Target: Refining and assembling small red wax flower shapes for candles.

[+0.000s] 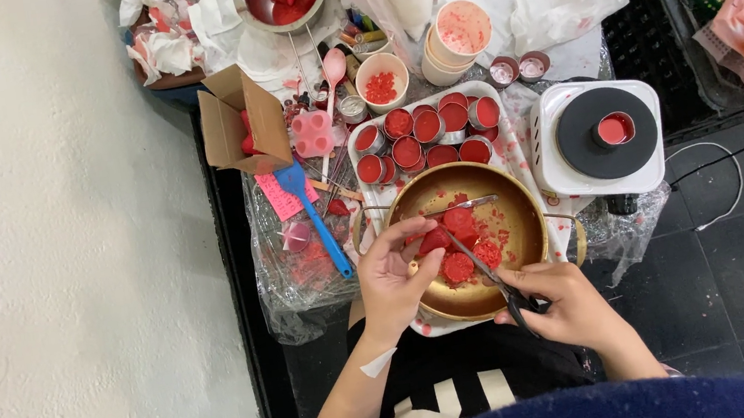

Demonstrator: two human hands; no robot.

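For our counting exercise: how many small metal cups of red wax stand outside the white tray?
1: a small metal cup of red wax on the round black hotplate, right of the white tray. Clutter may hide others.

Two bare hands, both closed in a grip

The left hand (pixel 392 273) reaches in from the lower left, forearm bare, fingers and thumb pinched together at the tips. The right hand (pixel 568 301) comes from the lower right, knuckles up, fingers curled shut, wrist slightly bent inward.
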